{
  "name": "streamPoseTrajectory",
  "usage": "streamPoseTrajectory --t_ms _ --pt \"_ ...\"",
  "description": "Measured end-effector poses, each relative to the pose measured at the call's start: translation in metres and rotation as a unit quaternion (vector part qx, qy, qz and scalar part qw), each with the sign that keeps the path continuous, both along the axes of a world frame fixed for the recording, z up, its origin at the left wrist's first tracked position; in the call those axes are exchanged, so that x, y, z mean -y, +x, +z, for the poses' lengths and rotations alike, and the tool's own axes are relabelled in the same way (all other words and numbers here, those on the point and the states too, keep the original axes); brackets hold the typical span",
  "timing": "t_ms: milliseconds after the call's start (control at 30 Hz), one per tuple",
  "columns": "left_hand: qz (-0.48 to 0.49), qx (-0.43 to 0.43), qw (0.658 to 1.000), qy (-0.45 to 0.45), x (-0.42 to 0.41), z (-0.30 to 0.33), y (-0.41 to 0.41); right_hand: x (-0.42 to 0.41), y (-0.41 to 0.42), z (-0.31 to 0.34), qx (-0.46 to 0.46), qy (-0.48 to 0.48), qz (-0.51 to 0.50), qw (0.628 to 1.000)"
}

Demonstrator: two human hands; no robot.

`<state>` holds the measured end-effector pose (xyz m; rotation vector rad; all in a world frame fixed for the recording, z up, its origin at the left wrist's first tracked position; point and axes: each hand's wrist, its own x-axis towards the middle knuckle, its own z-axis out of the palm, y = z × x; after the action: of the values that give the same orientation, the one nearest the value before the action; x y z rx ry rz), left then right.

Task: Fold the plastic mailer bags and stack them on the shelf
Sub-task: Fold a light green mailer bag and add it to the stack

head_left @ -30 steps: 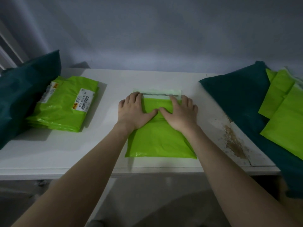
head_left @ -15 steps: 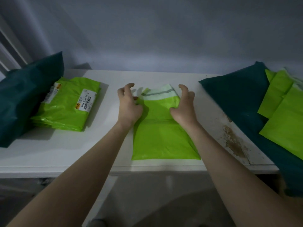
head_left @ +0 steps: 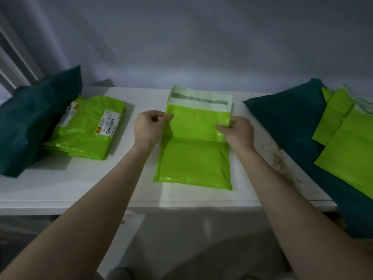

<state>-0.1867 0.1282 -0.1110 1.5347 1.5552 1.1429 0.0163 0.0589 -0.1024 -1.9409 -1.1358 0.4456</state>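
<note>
Hands had come off the flat press of a second before: where both palms had been pushing down on the bright green plastic mailer bag [head_left: 193, 154], the left hand [head_left: 150, 127] now pinched the bag's left edge between thumb and fingers, and the right hand [head_left: 239, 131] pinched the right edge the same way. Between them the far part of the bag had been lifted and opened back out, so its pale adhesive flap [head_left: 200, 100] with the dark strip now showed fully, lying toward the wall, while a crease ran across the bag level with the hands. The near half lay flat on the white surface [head_left: 101, 178], roughly centred in front of the person. That suggested the fold was being redone or adjusted rather than finished, so this bag probably still needed creasing before it could go on the pile. To the left sat the stack of folded green mailer bags with a barcode label [head_left: 84, 128], leaning against a dark teal bag [head_left: 30, 122]; it looked like the destination. To the right, unfolded green mailer bags [head_left: 347, 142] waited on another dark teal bag [head_left: 288, 118], beside a worn brown patch [head_left: 282, 164] on the surface.
</note>
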Motion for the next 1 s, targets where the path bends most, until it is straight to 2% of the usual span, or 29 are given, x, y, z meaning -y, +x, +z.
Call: streamPoseTrajectory --t_ms 100,167,300,533,667,767,900,1000 --pt "-0.024 -0.014 0.999 -0.022 0.004 0.006 -0.003 0.000 0.003 0.001 0.047 -0.019 -0.007 0.999" --pt "-0.059 0.011 0.997 -0.057 0.010 0.012 -0.002 0.001 0.002 0.004 0.038 -0.019 -0.011 0.999" --pt "-0.103 0.088 0.984 -0.116 0.017 0.016 -0.005 0.005 -0.003 0.006 -0.105 -0.012 0.006 0.994" --pt "-0.177 0.169 0.949 -0.199 0.026 0.014 -0.023 0.017 -0.003 0.008 -0.239 -0.037 0.021 0.970" --pt "-0.163 0.217 0.932 -0.241 0.030 0.015 -0.029 0.023 -0.006 0.011 -0.345 -0.031 -0.032 0.937" --pt "-0.153 0.206 0.935 -0.244 0.033 0.014 -0.028 0.029 -0.007 0.017 -0.410 -0.025 -0.055 0.910" --pt "-0.145 0.147 0.953 -0.223 0.035 0.012 -0.025 0.034 -0.007 0.020 -0.352 -0.060 -0.037 0.933" --pt "-0.146 0.114 0.961 -0.207 0.038 0.011 -0.022 0.035 -0.010 0.014 -0.224 -0.074 0.012 0.972"
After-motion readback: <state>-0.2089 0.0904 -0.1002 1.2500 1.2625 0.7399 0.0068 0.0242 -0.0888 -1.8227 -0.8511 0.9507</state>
